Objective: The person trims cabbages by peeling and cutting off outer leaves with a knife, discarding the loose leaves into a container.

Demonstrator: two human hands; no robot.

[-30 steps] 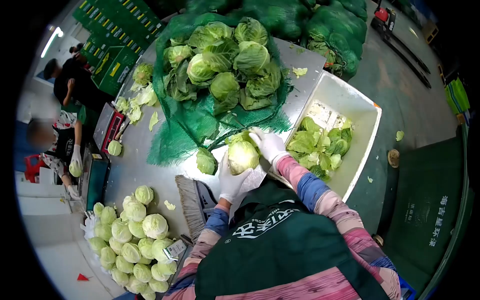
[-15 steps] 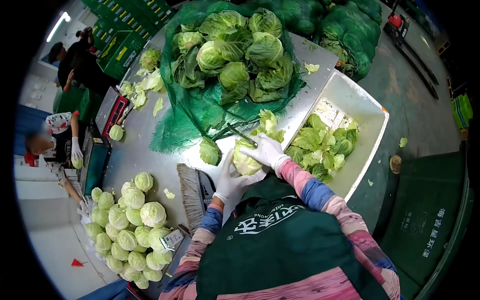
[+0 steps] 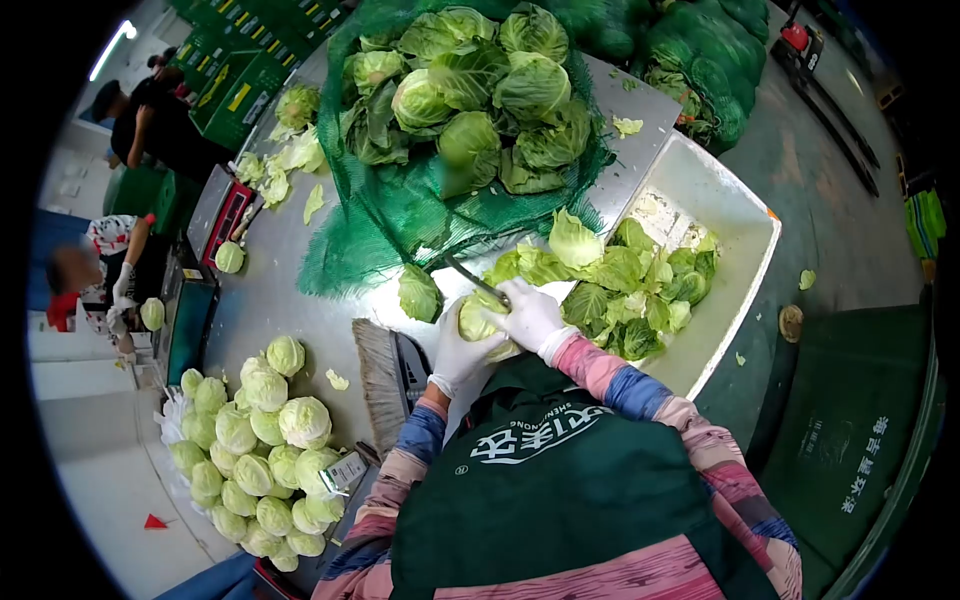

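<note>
My left hand (image 3: 462,352), in a white glove, cups a pale green cabbage (image 3: 478,318) from its left and near side. My gloved right hand (image 3: 532,316) grips a dark, narrow knife (image 3: 470,277) whose blade points up and left; its fingers lie against the cabbage's upper right side. Just left of the knife, an uncut-looking cabbage (image 3: 419,293) rests on the metal table (image 3: 300,330). Loose outer leaves (image 3: 535,264) lie beyond my right hand, with one large leaf (image 3: 575,240) standing over the white bin's near corner.
A green mesh sack (image 3: 400,225) full of cabbages occupies the table's far side. The white bin (image 3: 745,250) at right holds leaves. A brush (image 3: 378,380) and piled trimmed cabbages (image 3: 255,450) are at left. Beyond them, a gloved person (image 3: 120,260) stands beside a scale (image 3: 190,320).
A large leaf has come off and now lies toward the bin. My left hand has wrapped further over the cabbage, and my right hand has shifted slightly left with the knife.
</note>
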